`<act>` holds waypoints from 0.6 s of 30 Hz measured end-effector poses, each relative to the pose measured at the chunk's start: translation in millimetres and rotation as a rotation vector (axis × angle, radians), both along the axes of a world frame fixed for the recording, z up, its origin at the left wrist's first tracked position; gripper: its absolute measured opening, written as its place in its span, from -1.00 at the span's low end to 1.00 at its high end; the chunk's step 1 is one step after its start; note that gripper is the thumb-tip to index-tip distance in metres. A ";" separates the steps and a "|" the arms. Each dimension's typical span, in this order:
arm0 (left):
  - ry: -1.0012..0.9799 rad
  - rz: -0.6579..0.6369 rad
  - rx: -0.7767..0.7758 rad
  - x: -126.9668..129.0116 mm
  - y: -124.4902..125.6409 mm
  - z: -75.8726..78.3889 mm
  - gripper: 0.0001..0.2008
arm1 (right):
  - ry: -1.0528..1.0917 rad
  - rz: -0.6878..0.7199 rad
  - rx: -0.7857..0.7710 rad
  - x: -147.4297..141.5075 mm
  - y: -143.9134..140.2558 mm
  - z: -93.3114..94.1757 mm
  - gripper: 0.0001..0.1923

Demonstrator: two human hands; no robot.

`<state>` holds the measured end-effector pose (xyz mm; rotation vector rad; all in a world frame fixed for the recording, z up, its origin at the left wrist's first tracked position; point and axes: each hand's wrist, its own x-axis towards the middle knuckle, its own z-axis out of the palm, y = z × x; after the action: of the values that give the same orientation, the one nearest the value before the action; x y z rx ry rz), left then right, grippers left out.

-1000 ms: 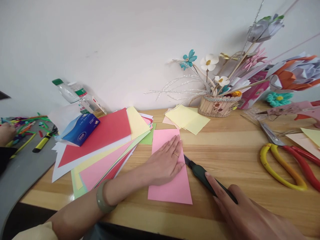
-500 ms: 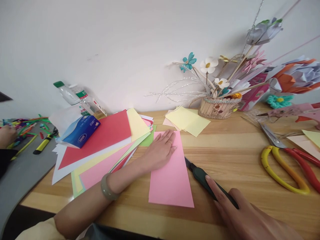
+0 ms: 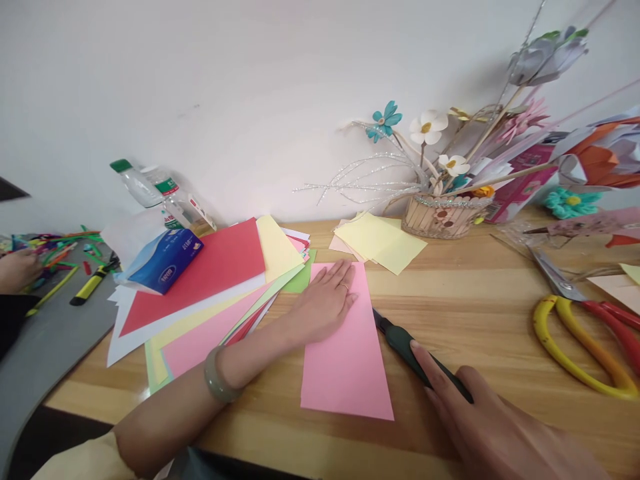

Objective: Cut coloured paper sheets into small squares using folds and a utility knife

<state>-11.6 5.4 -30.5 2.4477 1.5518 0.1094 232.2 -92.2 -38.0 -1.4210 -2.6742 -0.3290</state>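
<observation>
A pink sheet of paper (image 3: 345, 373) lies on the wooden table (image 3: 450, 280), its long side running away from me. Flat across its upper part rests my left hand (image 3: 327, 300), fingers stretched out. My right hand (image 3: 480, 413) is wrapped round a dark green utility knife (image 3: 407, 350), with the index finger laid along the handle. The blade tip is at the right edge of the pink sheet, in its upper half. Whether the blade touches the paper, I cannot tell.
Left of the sheet is a fanned stack of coloured paper (image 3: 200, 293) with a blue tissue pack (image 3: 167, 263) on it. Yellow sheets (image 3: 385, 240) lie behind, near a flower basket (image 3: 445, 217). Scissors (image 3: 563, 313) lie at right. Another person's hand (image 3: 20, 270) is far left.
The view has shifted slightly, so the things sit a little differently in the frame. Both hands, the knife and the pink sheet keep nearly the same places relative to each other.
</observation>
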 end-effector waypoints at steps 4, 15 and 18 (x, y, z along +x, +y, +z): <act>0.007 0.004 -0.007 0.3 -0.1 0.0 -0.44 | 0.042 0.080 0.098 -1.7 9.1 3.1 -0.07; 0.017 0.011 -0.031 1.5 1.3 0.6 -0.44 | 0.006 0.136 0.213 -5.6 17.8 10.0 -0.04; 0.015 0.006 -0.014 1.3 1.6 -0.7 -0.43 | 0.005 0.124 0.187 -4.3 17.4 6.5 -0.06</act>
<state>-10.3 7.0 -31.1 2.4391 1.5608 0.0808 227.9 -74.9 -31.4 -1.1968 -2.6309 -0.5464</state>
